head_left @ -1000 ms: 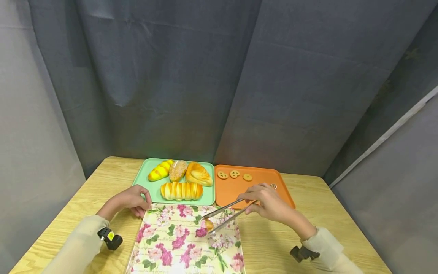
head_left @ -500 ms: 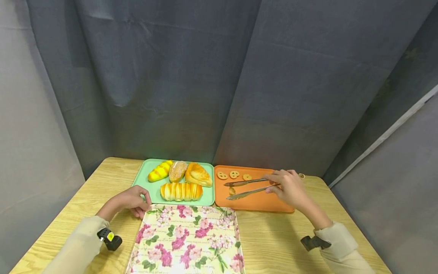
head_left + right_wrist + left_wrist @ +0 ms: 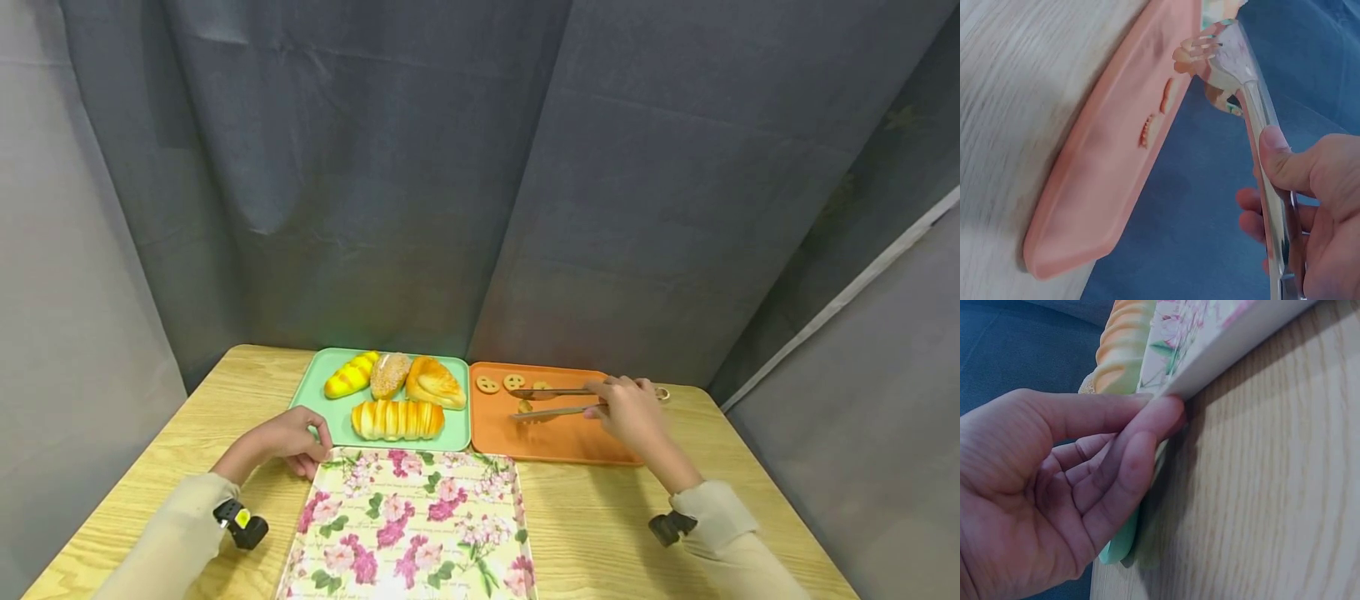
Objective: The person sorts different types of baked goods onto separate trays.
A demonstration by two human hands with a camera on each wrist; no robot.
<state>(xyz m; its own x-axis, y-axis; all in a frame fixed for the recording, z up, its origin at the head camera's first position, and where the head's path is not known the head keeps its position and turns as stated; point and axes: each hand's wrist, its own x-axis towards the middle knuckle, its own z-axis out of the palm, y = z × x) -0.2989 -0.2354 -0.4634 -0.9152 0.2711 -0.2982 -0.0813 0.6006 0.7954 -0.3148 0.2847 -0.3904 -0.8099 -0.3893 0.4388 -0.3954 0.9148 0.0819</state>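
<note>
My left hand [image 3: 288, 437] pinches the far left corner of a floral tray [image 3: 393, 521] between thumb and index finger, as the left wrist view shows up close. My right hand [image 3: 633, 417] grips metal tongs [image 3: 1260, 106] over an orange tray [image 3: 600, 437]. A small golden-brown bread piece [image 3: 525, 407] shows between the tips of the tongs, which are spread a little apart. Toward the back of the orange tray lie a pretzel-shaped cookie [image 3: 487, 384], another such cookie [image 3: 514, 382] and a round cookie [image 3: 542, 386], partly hidden by the tongs.
Left of the orange tray, a green tray [image 3: 307, 398] carries a yellow bread [image 3: 351, 375], a seeded bun [image 3: 390, 375], a folded pastry [image 3: 435, 383] and a ridged loaf [image 3: 397, 419]. The wooden table [image 3: 600, 542] backs onto a dark grey curtain [image 3: 375, 183].
My right hand has carried the tongs and the small bread piece from above the floral tray, rightward and back, to the orange tray. The left hand stays at its corner.
</note>
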